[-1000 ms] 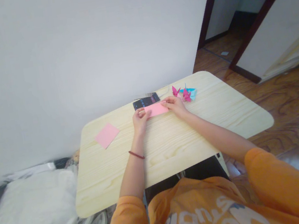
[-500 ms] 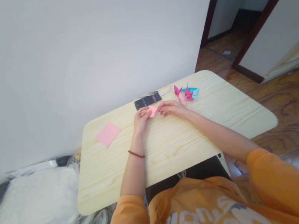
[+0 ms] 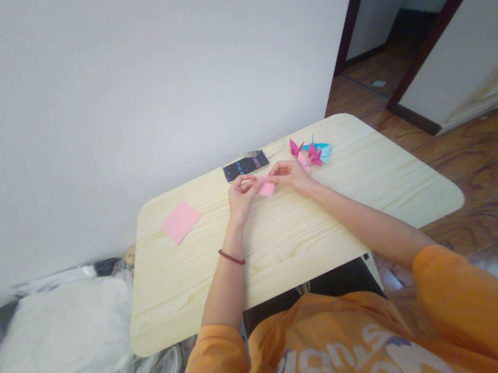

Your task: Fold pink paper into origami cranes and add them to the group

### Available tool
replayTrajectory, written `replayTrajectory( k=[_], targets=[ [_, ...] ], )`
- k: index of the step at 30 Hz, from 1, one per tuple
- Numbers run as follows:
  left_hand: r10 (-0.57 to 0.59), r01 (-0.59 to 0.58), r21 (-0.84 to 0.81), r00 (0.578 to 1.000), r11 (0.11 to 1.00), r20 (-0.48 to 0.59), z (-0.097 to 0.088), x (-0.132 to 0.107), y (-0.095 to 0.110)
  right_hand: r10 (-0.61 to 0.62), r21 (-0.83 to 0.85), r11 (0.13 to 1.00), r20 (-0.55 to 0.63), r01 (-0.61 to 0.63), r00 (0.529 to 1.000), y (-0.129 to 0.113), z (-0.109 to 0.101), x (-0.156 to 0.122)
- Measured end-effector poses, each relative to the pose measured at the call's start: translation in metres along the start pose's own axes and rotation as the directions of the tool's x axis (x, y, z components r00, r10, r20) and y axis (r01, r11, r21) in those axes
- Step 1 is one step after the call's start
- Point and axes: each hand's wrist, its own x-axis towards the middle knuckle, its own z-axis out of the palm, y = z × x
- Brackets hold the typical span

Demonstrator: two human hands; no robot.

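Observation:
A small folded piece of pink paper (image 3: pixel 267 188) is held between both hands just above the table, in front of the phone. My left hand (image 3: pixel 243 196) pinches its left edge with thumb and fingers. On the opposite side, my right hand (image 3: pixel 291 175) grips the paper between thumb and fingertips. Part of the paper is hidden by the fingers. Just past my right hand lie several folded paper cranes, among them a magenta one (image 3: pixel 314 154) and a light blue one (image 3: pixel 325 152). A flat pink paper square (image 3: pixel 181 222) rests on the table to the left.
The pale wooden table (image 3: pixel 190 290) stands against a white wall. A phone (image 3: pixel 246 165) with a lit screen and a white cable (image 3: pixel 277 147) lies at its back edge. A white bundle (image 3: pixel 61 342) and plastic bags are left of the table; a doorway is at right.
My left hand has shifted slightly right with the pink paper. My right fingers, earlier stretched loosely by its edge, have closed on it, and the paper now sits turned between both hands.

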Motion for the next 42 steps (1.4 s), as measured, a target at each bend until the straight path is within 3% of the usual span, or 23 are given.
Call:
replayTrajectory(
  k=[9,13,26,42],
  targets=[
    [0.064,-0.067,-0.023,0.993,0.997,-0.095,0.0017,-0.0004,-0.0017,-0.024,0.006,1.0,-0.029,0.024,0.999,0.0035,0.0015,0.0005],
    [0.1,-0.108,-0.05,0.985,0.993,-0.14,0.003,0.0,-0.003,0.04,0.061,0.997,-0.003,-0.04,0.999,0.0037,0.001,0.0002],
    [0.055,-0.058,-0.017,0.989,0.998,-0.138,0.0036,-0.0029,-0.0058,-0.023,-0.042,0.999,-0.066,0.02,0.998,0.0021,-0.0003,-0.0009],
    [0.065,-0.067,-0.016,0.99,0.998,-0.128,0.0048,-0.002,-0.0061,-0.013,-0.063,0.998,-0.097,0.007,0.995,-0.0026,0.0009,-0.0033]
  ],
)
